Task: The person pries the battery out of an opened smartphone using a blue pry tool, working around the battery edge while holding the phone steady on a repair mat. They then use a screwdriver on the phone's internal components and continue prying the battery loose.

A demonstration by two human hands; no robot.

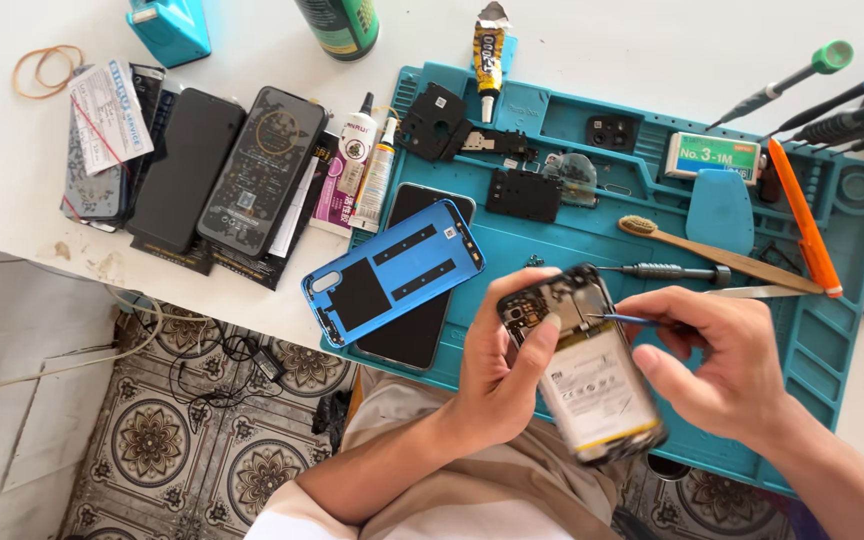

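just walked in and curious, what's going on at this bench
A person holds an opened phone, back cover off and battery showing, in the left hand. The right hand pinches a thin blue-tipped tool with its point at the phone's upper part. The blue back cover lies on another phone on the teal work mat, with a screwdriver and a toothbrush nearby.

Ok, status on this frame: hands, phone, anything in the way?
Left hand grips opened phone. Right hand pinches thin tool at its top. Nothing in the way.

The opened back-less smartphone point(582, 365) sits between both hands, above the teal silicone repair mat point(812, 360); the detached blue plastic back cover point(392, 285) lies to its left.
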